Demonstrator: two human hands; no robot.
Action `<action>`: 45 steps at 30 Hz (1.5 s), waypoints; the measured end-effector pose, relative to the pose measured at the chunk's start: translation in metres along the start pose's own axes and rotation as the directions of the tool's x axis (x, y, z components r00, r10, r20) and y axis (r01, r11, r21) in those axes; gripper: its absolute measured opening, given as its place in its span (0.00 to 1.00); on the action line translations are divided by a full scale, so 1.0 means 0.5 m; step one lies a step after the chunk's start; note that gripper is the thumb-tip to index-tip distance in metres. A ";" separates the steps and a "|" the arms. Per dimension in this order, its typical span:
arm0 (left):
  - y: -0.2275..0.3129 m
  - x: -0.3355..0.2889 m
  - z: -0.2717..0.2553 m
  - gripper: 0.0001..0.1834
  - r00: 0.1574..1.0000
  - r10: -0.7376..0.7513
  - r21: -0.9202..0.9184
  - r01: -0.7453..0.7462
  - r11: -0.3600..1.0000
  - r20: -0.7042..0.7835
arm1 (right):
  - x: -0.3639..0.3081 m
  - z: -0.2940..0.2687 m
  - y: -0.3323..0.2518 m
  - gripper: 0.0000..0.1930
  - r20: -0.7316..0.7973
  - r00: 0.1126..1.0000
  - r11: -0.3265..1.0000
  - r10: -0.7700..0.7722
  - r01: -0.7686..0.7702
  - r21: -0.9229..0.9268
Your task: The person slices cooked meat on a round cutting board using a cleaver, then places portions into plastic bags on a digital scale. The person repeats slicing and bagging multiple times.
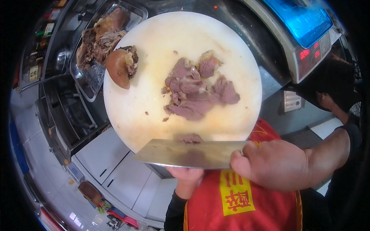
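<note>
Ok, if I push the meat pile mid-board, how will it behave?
The meat pile will probably spread rather than move as one, being loose, overlapping pieces. Rolling seems unlikely, since most lie on broad, flattish sides. Ragged edges may shed crumbs; small bits lie around it on the white board.

Mauve meat, silvery cleaver, yellow-patched red apron, seemingly black right sleeve

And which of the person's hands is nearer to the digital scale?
Right. The right hand, gripping the cleaver, is below the scale in the picture; the left hand, partly hidden by the cleaver, is farther off, lower and left.
</note>
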State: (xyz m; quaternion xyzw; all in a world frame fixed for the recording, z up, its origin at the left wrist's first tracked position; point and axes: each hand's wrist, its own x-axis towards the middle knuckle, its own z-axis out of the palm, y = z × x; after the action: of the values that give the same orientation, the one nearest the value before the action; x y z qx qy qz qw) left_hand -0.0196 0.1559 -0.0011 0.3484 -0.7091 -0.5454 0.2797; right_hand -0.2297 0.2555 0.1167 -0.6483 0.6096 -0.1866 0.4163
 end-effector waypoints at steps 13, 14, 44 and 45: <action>-0.001 0.009 -0.024 0.31 0.932 0.338 0.607 -0.347 0.715 0.133 | 0.000 0.010 0.019 0.10 0.180 0.983 0.999 0.028 -0.022 -0.037; -0.001 0.008 -0.024 0.30 0.939 0.318 0.609 -0.328 0.722 0.130 | 0.005 0.011 0.018 0.10 0.207 0.976 0.998 0.064 -0.057 -0.039; -0.147 -0.115 -0.083 0.38 0.854 -0.232 -0.870 0.490 0.056 0.466 | -0.074 -0.028 -0.034 0.13 0.006 1.000 0.935 0.004 -0.002 -0.354; -0.135 -0.105 -0.075 0.38 0.867 -0.228 -0.873 0.476 0.110 0.444 | -0.073 -0.027 -0.033 0.13 -0.043 0.999 0.928 -0.004 -0.013 -0.372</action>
State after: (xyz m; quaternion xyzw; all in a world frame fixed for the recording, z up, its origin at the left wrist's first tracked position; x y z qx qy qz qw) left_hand 0.0537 0.1654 -0.0582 0.1977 -0.1285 -0.9459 0.2231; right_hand -0.2361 0.2843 0.1466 -0.7100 0.6441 -0.0804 0.2731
